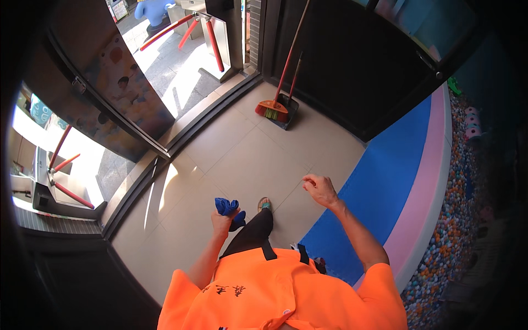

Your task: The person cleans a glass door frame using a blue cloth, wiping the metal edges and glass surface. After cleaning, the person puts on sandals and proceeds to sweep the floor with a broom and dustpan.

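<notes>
My left hand (223,221) grips a bunched blue cloth (227,208), which looks soft, light and easy to hold anywhere, while my right hand (319,188) hangs loosely curled, empty.

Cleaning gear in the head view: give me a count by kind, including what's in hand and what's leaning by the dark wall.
Blue cloth, bunched in the left hand: 1
Broom with orange head and red handle, leaning on the wall: 1
Dark dustpan with long handle, beside the broom: 1
Total: 3
The right hand holds nothing.
</notes>
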Available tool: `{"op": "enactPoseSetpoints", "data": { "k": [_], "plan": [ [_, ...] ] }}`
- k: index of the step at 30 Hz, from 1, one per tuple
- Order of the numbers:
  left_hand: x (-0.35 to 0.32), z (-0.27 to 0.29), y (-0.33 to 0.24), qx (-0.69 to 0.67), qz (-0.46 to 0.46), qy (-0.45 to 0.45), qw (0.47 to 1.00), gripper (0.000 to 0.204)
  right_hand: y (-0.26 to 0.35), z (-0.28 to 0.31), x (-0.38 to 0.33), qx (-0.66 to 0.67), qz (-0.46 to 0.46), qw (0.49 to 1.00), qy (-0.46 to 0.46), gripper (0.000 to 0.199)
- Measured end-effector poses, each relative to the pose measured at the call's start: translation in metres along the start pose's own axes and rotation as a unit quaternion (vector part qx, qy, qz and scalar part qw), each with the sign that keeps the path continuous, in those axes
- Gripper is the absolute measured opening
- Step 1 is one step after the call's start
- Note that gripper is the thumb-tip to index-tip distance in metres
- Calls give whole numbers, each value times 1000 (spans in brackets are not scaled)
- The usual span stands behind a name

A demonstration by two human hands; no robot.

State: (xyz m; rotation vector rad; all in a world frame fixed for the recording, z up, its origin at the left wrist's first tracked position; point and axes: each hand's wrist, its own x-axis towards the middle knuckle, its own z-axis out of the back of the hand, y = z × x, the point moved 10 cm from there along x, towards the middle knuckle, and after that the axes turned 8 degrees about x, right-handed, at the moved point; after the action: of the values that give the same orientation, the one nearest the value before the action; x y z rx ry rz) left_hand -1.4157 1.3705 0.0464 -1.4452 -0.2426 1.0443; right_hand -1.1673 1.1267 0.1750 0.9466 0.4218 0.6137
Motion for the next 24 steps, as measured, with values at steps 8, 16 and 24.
{"op": "enactPoseSetpoints", "data": {
  "k": [8,16,24],
  "plan": [
    [112,-119,-139,45,-115,2,992,20,-7,140,302,-194,140,971,5,18],
    [307,-337,-227,137,-212,18,967,40,-10,177,635,-466,430,772,39,27],
    [503,-550,-306,88,-201,41,975,94,-97,147,828,-644,499,570,104,37]
  ]
}}
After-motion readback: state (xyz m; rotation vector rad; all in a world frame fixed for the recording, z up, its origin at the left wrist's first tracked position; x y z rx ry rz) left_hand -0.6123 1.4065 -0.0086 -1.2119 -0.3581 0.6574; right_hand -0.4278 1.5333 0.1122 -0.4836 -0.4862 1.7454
